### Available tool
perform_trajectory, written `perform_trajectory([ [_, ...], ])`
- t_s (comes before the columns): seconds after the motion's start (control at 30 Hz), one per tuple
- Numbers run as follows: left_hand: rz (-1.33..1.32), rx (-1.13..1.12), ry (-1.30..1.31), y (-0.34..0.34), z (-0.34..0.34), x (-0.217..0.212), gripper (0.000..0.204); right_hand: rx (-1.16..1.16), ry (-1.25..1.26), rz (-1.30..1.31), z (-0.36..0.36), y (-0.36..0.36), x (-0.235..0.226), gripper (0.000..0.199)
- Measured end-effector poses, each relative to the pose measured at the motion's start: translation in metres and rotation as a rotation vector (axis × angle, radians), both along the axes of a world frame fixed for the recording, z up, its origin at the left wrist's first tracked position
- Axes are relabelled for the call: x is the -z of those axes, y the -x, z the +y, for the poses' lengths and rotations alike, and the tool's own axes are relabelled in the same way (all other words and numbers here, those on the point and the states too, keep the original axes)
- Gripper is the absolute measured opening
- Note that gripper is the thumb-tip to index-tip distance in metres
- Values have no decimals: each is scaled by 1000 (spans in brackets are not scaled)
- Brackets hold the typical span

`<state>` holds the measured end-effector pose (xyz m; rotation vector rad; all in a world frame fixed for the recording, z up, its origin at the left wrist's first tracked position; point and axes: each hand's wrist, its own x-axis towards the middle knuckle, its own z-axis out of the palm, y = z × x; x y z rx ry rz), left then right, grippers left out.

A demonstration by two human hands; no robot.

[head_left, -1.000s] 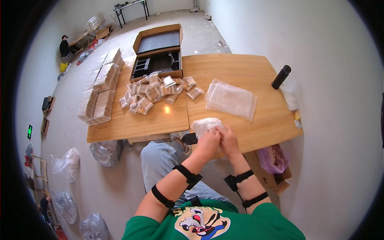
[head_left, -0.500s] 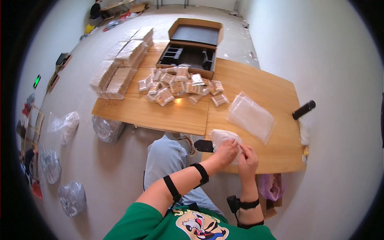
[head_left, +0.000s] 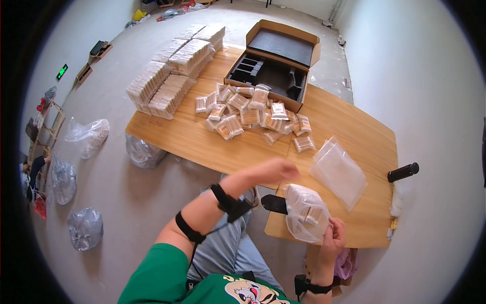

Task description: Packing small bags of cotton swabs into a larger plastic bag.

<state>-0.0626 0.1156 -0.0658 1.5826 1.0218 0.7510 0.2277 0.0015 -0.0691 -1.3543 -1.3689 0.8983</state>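
My right hand (head_left: 334, 234) is closed on the rim of a clear plastic bag (head_left: 298, 223) at the table's near edge. Inside the bag lie packets of thin beige sticks (head_left: 311, 215). My left hand (head_left: 281, 171) is in the air above the near edge, just beyond the bag; motion smears its fingers, so their pose is unclear. Past it, a loose heap of small clear packets of sticks (head_left: 250, 116), which look like cotton swabs, covers the middle of the table. A flat dark piece (head_left: 274, 203) sticks out beside the bag.
Flat clear bags (head_left: 339, 172) lie to the right of the heap. An open cardboard box (head_left: 304, 104) with black inserts stands behind it. Stacked packet bundles (head_left: 169, 96) fill the table's far left. A black cylinder (head_left: 403, 172) is at the right edge. Filled bags (head_left: 86, 229) sit on the floor.
My left hand has left the bag and moved away over the near table edge. The bag's side now shows packets inside, with my right hand still at its rim. The whole view has shifted.
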Motion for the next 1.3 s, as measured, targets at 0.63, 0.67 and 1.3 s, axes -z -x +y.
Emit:
perform_trajectory([
  [0.63,-330,-788,33,75,-2,37,19,185,-226,-90,-21,-15,-12,16],
  [0.67,-656,-610,158,45,-19,10,17,148,-210,-30,-20,-14,-12,16],
  [1.3,252,-515,-627,-88,-149,-15,45,-125,-302,-406,-52,11,-61,31],
])
